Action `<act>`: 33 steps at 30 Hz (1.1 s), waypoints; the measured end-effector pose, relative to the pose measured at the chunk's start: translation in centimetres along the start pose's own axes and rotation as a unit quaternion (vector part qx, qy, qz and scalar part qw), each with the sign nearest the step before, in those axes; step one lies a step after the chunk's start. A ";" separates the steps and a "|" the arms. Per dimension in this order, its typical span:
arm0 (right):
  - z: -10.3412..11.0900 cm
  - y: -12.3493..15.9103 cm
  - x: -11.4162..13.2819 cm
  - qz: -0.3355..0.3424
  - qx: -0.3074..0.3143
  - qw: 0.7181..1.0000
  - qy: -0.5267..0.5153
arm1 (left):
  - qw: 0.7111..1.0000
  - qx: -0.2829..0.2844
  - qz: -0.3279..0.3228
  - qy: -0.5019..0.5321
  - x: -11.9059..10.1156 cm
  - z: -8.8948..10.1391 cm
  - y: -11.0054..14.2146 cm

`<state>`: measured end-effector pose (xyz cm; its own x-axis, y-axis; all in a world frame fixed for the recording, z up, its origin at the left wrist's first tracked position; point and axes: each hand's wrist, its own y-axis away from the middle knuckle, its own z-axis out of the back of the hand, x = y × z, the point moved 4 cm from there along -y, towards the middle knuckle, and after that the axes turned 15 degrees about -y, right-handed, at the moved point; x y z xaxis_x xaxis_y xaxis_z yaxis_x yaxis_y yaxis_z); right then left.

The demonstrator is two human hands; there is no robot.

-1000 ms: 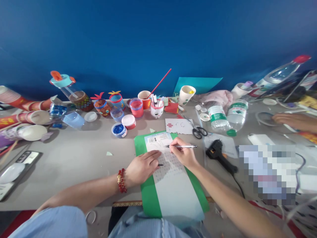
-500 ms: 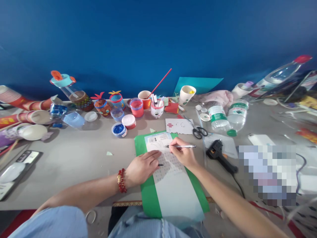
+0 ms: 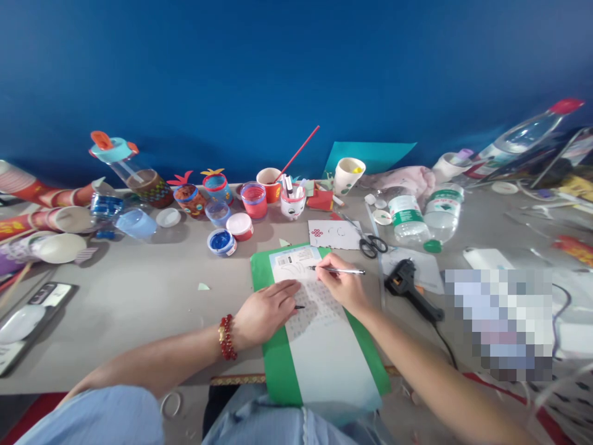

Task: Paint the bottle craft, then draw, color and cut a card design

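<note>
My right hand pinches a pen with a clear barrel, its tip on a white sheet with printed text and a barcode near its top. Thin curved lines are drawn beside the tip. Over the sheet's left side rests my left hand, fingers together, with a small black pen cap poking out by the thumb. The part of the cap inside the hand is hidden. Green paper lies under the white sheet and shows on both sides.
Scissors and a card with a red flower lie beyond my right hand. A black glue gun is to the right. Open blue paint, decorated cups and plastic bottles line the back. A phone lies far left.
The pen tip has shifted slightly on the sheet, and the drawn lines beside it look more extended. My left hand stays in place. The whole view has shifted a little.
</note>
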<state>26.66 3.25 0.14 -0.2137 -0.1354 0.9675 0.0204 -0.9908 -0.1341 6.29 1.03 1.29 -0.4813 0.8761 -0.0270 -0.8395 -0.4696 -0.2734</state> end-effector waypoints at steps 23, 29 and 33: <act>0.4 0.0 0.2 0.047 -0.060 0.996 0.037 | 1.000 -0.017 -0.006 -0.015 -0.1 0.6 -0.2; 0.3 -0.1 0.1 0.047 -0.057 0.996 0.042 | 1.000 -0.011 -0.003 -0.003 0.0 0.3 0.0; 0.4 -0.1 0.2 0.051 -0.059 0.996 0.044 | 1.000 -0.008 -0.005 -0.003 0.0 0.2 0.0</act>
<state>26.98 3.28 0.44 -0.3019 -0.2284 0.9256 -0.0684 -0.9632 -0.2600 6.20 1.03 1.45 -0.4753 0.8796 -0.0183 -0.8398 -0.4598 -0.2887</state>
